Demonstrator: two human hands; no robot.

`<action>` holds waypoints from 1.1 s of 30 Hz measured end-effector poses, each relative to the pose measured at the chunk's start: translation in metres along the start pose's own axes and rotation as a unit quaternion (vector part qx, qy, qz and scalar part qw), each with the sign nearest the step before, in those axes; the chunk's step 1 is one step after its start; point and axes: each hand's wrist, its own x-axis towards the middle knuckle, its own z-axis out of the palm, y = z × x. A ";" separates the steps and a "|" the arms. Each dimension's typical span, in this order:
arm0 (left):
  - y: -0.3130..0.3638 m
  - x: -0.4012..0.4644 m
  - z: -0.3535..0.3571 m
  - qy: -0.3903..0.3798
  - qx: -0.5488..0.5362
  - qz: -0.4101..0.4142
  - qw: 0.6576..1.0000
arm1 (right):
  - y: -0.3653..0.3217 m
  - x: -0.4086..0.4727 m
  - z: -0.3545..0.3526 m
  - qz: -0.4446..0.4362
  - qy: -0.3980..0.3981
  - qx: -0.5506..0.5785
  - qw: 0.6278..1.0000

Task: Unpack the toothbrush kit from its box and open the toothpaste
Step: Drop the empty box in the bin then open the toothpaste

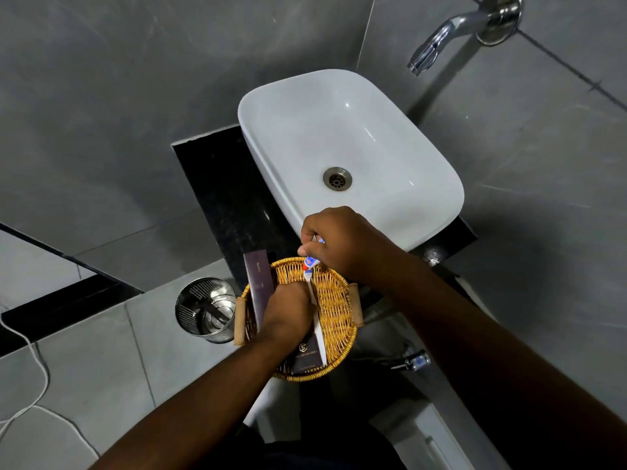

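Observation:
My right hand grips a small white toothpaste tube with a blue and red label, held tilted over the far edge of a round wicker tray. My left hand is closed at the tube's lower cap end, and its fingers hide the cap. A slim white toothbrush runs from under my left hand toward me. It lies beside a dark kit box with a gold logo, which rests in the tray's near part.
A second dark box marked "Comb" leans on the tray's left side. A white basin sits behind the tray on a black counter, under a chrome wall tap. A steel bin and white cable are on the floor at left.

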 end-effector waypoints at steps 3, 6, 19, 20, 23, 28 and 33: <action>-0.001 -0.001 -0.005 -0.009 0.018 0.016 1.000 | 0.005 0.000 0.001 0.009 -0.030 0.010 0.999; 0.003 -0.003 -0.018 0.016 -0.016 0.018 1.000 | 0.011 -0.005 0.000 0.019 -0.039 0.022 0.999; 0.008 -0.021 -0.058 -0.151 -0.535 -0.125 0.822 | 0.017 -0.068 0.043 0.184 0.114 0.145 0.965; 0.006 -0.018 -0.059 -0.155 -0.517 -0.122 0.833 | 0.018 -0.073 0.045 0.168 0.096 0.091 0.977; 0.006 -0.013 -0.061 -0.180 -0.446 -0.106 0.870 | 0.019 -0.080 0.051 0.143 0.038 -0.011 0.989; 0.015 -0.005 -0.060 -0.182 -0.386 -0.085 0.900 | 0.008 -0.084 0.065 0.117 0.048 -0.044 0.991; 0.020 0.000 -0.055 -0.149 -0.299 -0.076 0.939 | 0.014 -0.083 0.079 0.205 0.033 0.035 0.978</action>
